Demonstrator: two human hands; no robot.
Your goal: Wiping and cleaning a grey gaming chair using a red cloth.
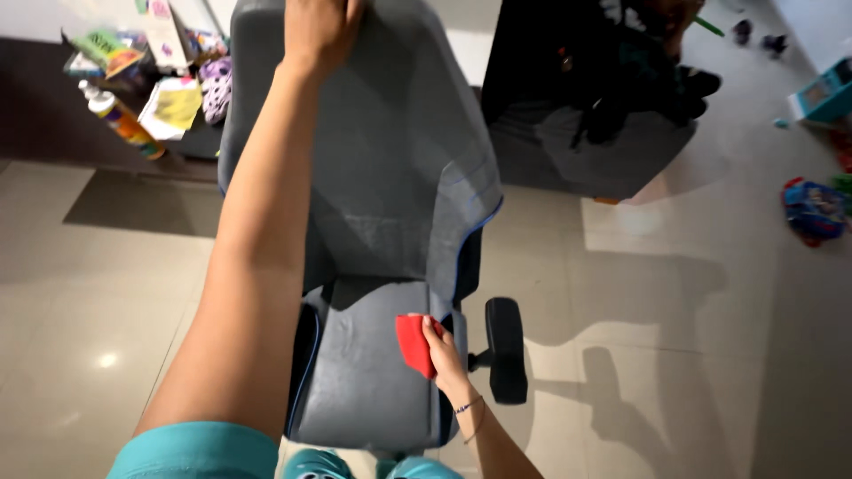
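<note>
Gripping the top edge of the grey office chair (390, 177), the left hand (318, 31) sits at about 12 o'clock in the head view, with its fingers curled over the headrest and the arm stretched long from the lower left. The right hand (444, 353) is at about 6 o'clock, closed around a red cloth (414, 341) which it presses on the seat, near the right edge of the cushion. A thin bracelet (469, 406) is on this wrist. Just to the right of the cloth, at about 5 o'clock, stands the black armrest (506, 348). At 10 o'clock a dark shelf (191, 142) carries a bottle (120, 120), papers and small packets. At 3 o'clock some toys (812, 208) lie on the tiled floor (674, 355).
</note>
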